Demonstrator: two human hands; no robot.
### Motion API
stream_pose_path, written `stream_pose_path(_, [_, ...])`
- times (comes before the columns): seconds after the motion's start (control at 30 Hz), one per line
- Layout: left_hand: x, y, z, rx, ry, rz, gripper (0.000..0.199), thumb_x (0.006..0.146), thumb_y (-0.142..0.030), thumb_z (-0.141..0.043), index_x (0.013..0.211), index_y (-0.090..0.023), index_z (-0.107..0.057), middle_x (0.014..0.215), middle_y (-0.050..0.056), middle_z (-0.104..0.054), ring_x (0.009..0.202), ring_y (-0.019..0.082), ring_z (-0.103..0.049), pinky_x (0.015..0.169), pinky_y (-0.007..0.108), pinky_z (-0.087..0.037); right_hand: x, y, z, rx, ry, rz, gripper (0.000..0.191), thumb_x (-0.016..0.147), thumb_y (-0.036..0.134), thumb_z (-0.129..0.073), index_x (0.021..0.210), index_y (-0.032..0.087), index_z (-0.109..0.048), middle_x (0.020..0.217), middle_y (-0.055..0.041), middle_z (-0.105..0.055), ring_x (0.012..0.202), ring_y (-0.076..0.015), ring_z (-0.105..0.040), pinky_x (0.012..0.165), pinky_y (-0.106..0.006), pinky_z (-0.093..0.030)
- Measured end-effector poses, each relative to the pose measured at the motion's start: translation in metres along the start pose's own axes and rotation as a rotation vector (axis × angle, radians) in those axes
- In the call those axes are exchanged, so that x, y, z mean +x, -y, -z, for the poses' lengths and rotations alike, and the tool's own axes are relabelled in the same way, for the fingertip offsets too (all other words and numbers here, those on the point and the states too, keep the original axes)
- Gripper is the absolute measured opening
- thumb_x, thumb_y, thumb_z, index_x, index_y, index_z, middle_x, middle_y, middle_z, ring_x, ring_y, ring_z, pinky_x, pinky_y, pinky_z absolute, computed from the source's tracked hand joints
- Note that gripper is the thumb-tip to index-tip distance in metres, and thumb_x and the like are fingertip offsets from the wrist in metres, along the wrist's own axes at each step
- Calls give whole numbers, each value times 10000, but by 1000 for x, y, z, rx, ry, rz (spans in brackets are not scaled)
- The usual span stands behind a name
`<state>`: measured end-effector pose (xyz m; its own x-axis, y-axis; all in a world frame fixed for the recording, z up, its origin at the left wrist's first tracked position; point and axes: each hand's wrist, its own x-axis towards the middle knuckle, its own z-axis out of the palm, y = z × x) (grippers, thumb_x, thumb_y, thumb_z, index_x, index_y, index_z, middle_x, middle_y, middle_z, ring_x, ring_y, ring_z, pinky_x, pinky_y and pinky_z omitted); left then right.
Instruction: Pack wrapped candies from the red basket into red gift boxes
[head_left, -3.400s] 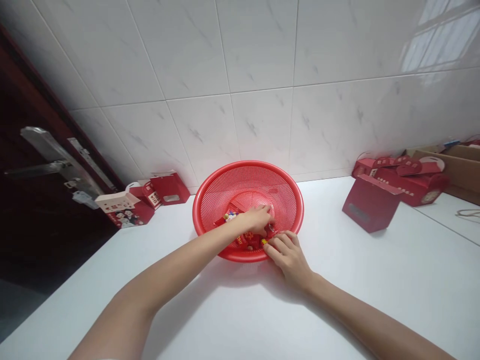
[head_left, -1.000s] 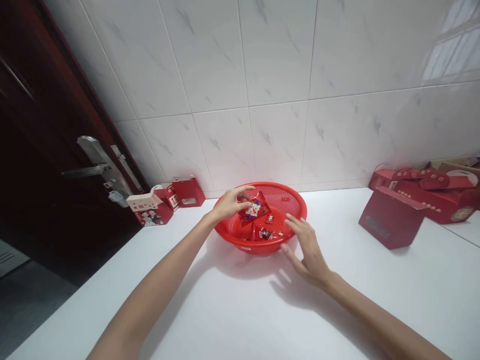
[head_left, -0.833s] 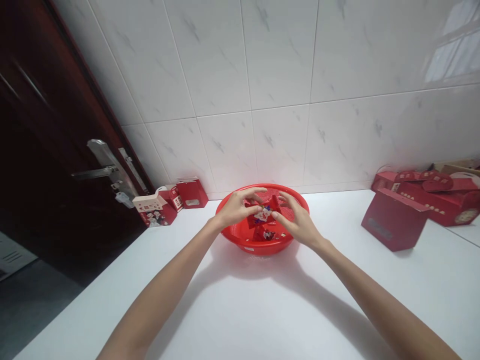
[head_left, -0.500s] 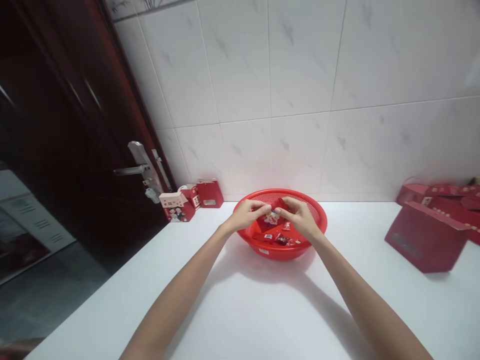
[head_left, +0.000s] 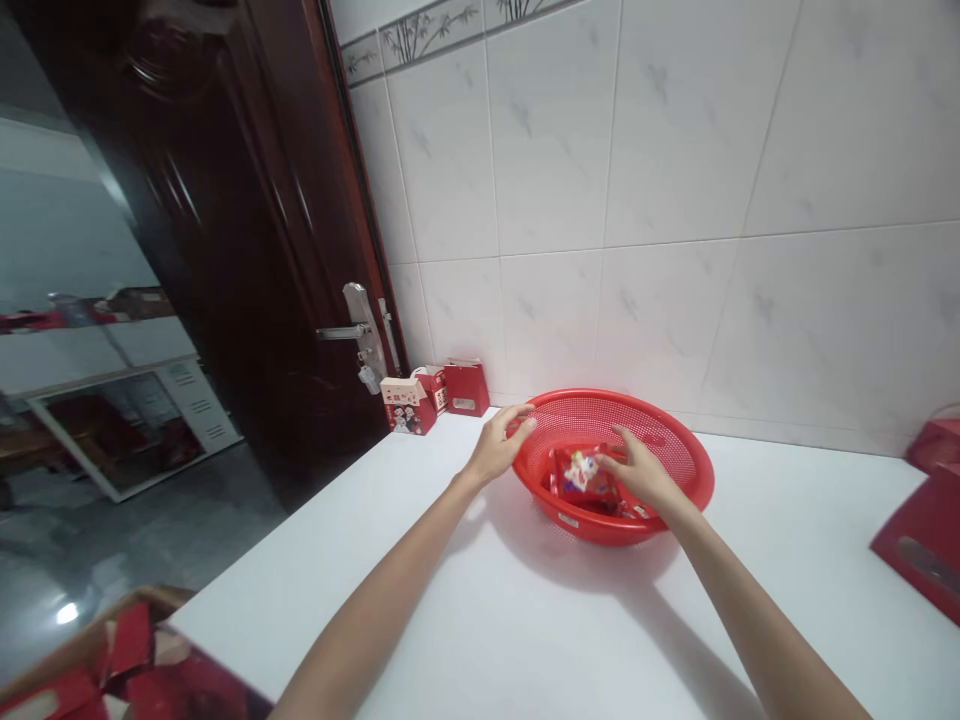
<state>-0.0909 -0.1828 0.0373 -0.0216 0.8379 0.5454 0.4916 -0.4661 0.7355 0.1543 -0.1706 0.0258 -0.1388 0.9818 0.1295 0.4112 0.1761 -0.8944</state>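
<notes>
A red plastic colander basket [head_left: 694, 465] stands on the white table near the wall. In it lies a shiny red snack packet [head_left: 585, 474] with a cartoon print, over some smaller red wrapped pieces. My left hand [head_left: 496, 445] is at the basket's left rim, thumb and fingers apart, holding nothing. Over the basket's right part is my right hand [head_left: 643, 470], its thumb and fingers spread. The thumb reaches the packet's right edge; whether it touches is hard to tell.
Small red printed boxes [head_left: 409, 405] stand by the wall at the table's left corner. Another red box [head_left: 926, 540] is at the right edge. A carton of red boxes [head_left: 142, 660] sits at lower left. A dark door [head_left: 262, 250] stands behind on the left.
Both hands were together at the red packet over the basket. Now they have parted and the packet lies in the basket. The view has swung left, bringing the lower-left carton into sight.
</notes>
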Motion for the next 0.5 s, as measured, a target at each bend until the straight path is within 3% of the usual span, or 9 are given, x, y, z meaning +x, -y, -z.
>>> stream_pose_path(0.1, [-7,20,33,43,-88,11,299,867,-382,-604,1071,-200,-722,1166,95,-727,1077,235,-680,971,380,-539,-2,3,-1,-207,-31,47,649,834,307,-605,1441,130,-462,1320,-201,-647,1275,-337,-597,981,-447,-521])
stream_pose_path(0.2, [-11,41,68,97,-198,107,303,825,-385,-620,1030,-189,-728,1164,104,-730,1055,249,-693,950,394,-553,-2,7,-2,-243,-65,153,560,872,329,-538,1395,129,-509,1428,-198,-572,1367,-338,-515,1070,-490,-461])
stream_pose_path(0.3, [-14,59,105,214,-282,214,297,786,-354,-617,1004,-186,-728,1127,103,-744,1027,260,-704,949,403,-552,-5,14,-4,-217,-89,283,474,889,364,-507,1306,147,-573,1367,-184,-621,1308,-336,-568,1057,-513,-471])
stream_pose_path(0.5, [-28,73,186,587,-259,397,445,733,-397,-595,1080,-151,-727,1169,148,-732,1060,302,-705,946,396,-557,-35,45,-13,-114,-20,519,358,912,423,-529,1183,208,-623,1200,-127,-705,1121,-296,-668,897,-452,-562])
